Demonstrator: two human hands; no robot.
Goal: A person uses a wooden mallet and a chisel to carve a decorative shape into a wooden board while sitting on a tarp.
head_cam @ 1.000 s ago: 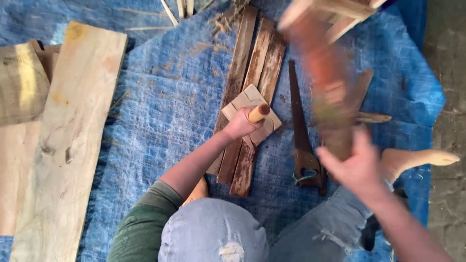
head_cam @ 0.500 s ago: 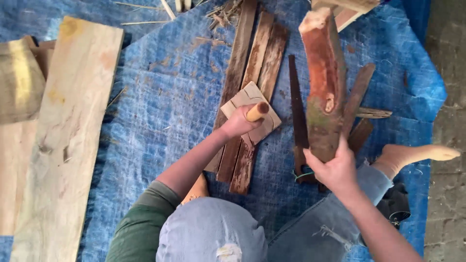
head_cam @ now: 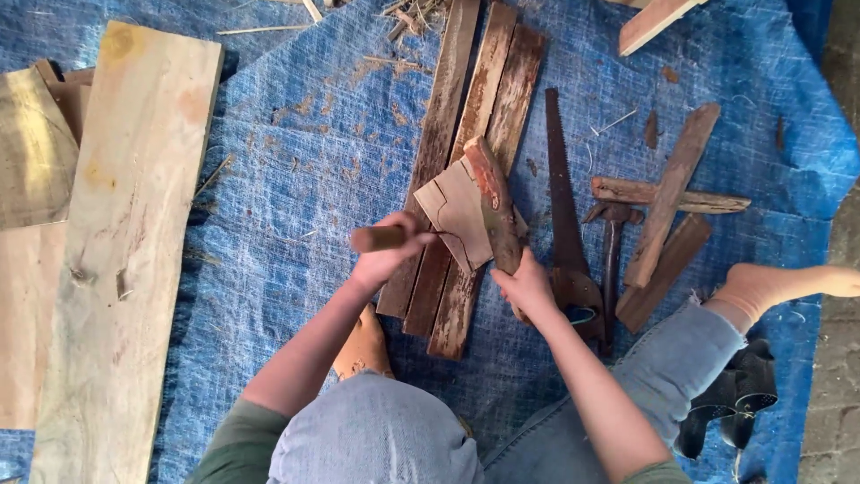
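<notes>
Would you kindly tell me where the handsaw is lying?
In the head view, the handsaw lies on the blue tarp, right of the three dark planks, beside the hammer.

Person seen from above. Grey-blue head covering (head_cam: 372,435). Olive-green sleeves (head_cam: 235,444) pushed up past the elbows; forearms bare. Light blue jeans (head_cam: 667,376), hem frayed at the ankle. Both feet bare. Left hand (head_cam: 385,255) and right hand (head_cam: 528,289) ungloved.

Blue tarp (head_cam: 296,161) on ground; pale plank (head_cam: 125,242) at left, handsaw (head_cam: 563,206) and hammer (head_cam: 612,251) beside crossed dark wood scraps (head_cam: 667,202) at right.
</notes>
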